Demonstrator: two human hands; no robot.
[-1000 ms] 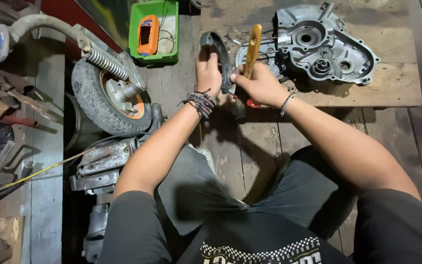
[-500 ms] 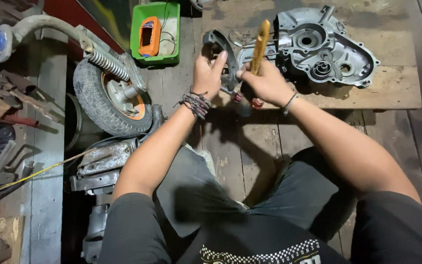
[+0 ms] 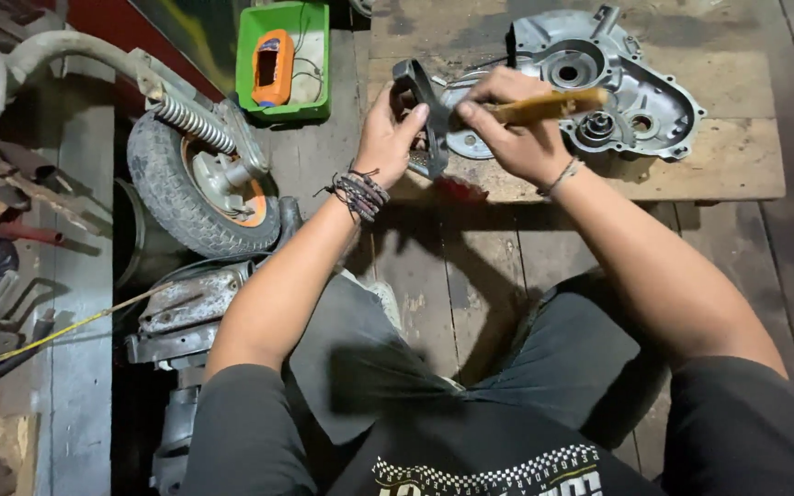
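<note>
My left hand [image 3: 388,136] grips a dark, ring-shaped metal part [image 3: 420,96] and holds it upright above the wooden floor. My right hand [image 3: 512,129] holds a brush with a yellow wooden handle [image 3: 549,106]; the handle now lies nearly level and points right, with the working end against the dark part. Just behind my hands a grey aluminium engine case [image 3: 618,87] lies flat on a low wooden board [image 3: 728,174]. A beaded bracelet sits on my left wrist, a thin cord on my right.
A small wheel with a tyre, spring and bent fork [image 3: 199,174] lies to the left. A green plastic tray [image 3: 282,60] holding an orange device stands behind it. Rusty metal parts [image 3: 181,312] and tools lie at the left edge. A red-handled tool [image 3: 457,188] lies under my hands.
The brush handle has swung from upright to nearly level, pointing right. Both hands have stayed at the dark part, which my left hand has kept hold of.
</note>
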